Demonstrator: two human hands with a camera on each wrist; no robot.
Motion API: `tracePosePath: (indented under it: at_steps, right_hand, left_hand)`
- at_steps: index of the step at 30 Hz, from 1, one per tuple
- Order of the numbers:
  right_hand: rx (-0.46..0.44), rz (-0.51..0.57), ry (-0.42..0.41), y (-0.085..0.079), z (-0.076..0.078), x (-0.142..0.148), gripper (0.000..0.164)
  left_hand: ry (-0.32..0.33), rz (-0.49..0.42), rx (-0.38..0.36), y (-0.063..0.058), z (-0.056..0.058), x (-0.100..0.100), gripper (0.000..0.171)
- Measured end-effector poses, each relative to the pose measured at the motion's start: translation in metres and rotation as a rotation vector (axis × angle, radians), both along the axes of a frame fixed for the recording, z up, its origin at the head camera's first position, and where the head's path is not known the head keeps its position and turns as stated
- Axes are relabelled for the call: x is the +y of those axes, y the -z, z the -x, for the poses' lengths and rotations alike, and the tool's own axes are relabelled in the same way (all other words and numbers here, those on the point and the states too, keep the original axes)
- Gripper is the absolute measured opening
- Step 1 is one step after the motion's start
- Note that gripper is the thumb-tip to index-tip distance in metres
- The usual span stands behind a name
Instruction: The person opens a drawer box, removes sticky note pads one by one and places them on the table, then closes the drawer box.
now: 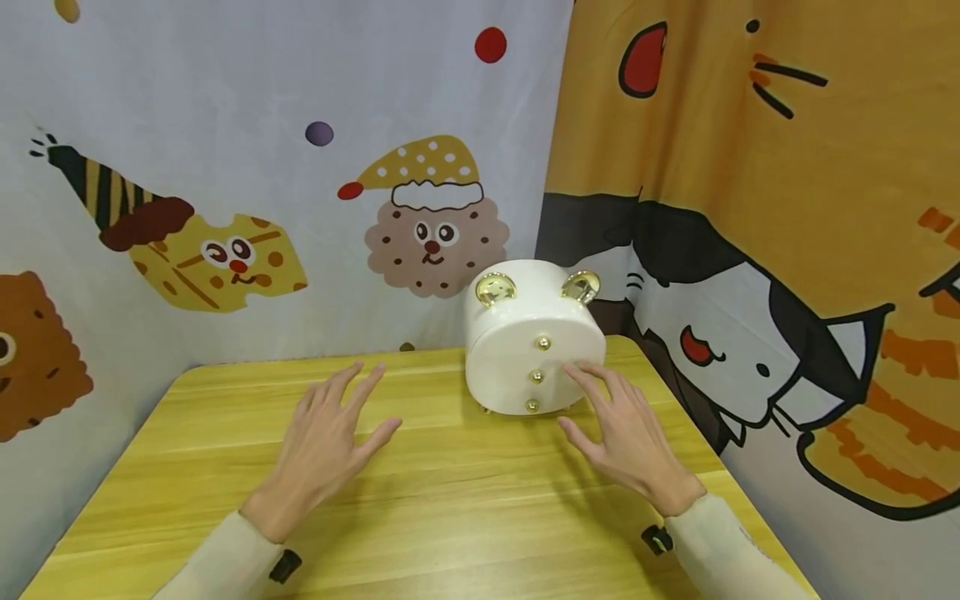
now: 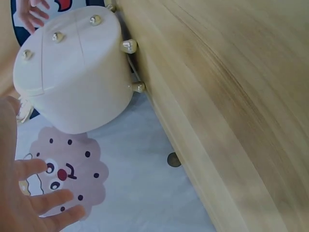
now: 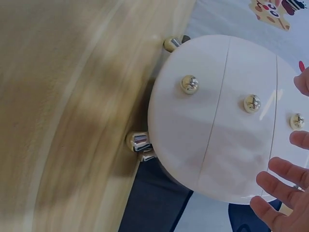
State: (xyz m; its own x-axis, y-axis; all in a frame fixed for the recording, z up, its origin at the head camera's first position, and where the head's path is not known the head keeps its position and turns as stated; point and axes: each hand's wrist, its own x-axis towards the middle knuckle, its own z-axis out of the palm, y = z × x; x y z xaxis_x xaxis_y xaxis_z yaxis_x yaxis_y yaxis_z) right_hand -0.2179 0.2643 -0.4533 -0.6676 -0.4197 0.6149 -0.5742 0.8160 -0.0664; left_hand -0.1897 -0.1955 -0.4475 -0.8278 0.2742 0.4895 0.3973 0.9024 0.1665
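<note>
A white rounded drawer box point(image 1: 498, 367) with two gold-rimmed ears and three gold ball knobs point(image 1: 537, 376) stands on small gold feet at the table's back right. In the right wrist view, seams divide its front point(image 3: 241, 140) into three drawers, which sit closed. My right hand point(image 1: 622, 429) hovers before the box's right side, fingers spread and holding nothing. To the left of the box, my left hand point(image 1: 322, 442) hangs over the table, its fingers extended and nothing in its grasp. The left wrist view shows the box's side point(image 2: 91, 92) beyond the left fingers.
The wood-grain table point(image 1: 450, 517) reaches back to a light curtain point(image 1: 247, 75) printed with cartoon food. An orange curtain point(image 1: 750, 167) with cartoon cats hangs along the right side, close to the box. A dark device point(image 1: 285, 567) sits at the left wrist, another point(image 1: 657, 539) at the right.
</note>
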Motion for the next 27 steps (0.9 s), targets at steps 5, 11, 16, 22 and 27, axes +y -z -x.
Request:
tracePosePath:
  at_steps: [5, 11, 16, 22, 27]
  right_hand:
    - [-0.003, 0.023, -0.006, -0.006, 0.001, -0.003, 0.079]
    - [0.009, 0.036, -0.021, -0.01, 0.004, -0.005, 0.078]
    - [0.025, 0.038, -0.039, -0.013, 0.006, -0.007, 0.076]
    - [0.016, 0.059, -0.051, -0.015, 0.008, -0.01, 0.073]
    - [-0.012, 0.082, -0.048, -0.017, 0.008, -0.013, 0.072]
  left_hand:
    - [0.026, -0.01, 0.031, 0.0, 0.006, 0.007, 0.081]
    - [0.043, -0.029, 0.053, -0.005, 0.012, 0.015, 0.08]
    - [0.038, -0.047, 0.054, -0.009, 0.016, 0.019, 0.079]
    - [0.047, -0.065, 0.096, -0.011, 0.02, 0.025, 0.077]
    - [0.072, -0.086, 0.122, -0.013, 0.025, 0.033, 0.077]
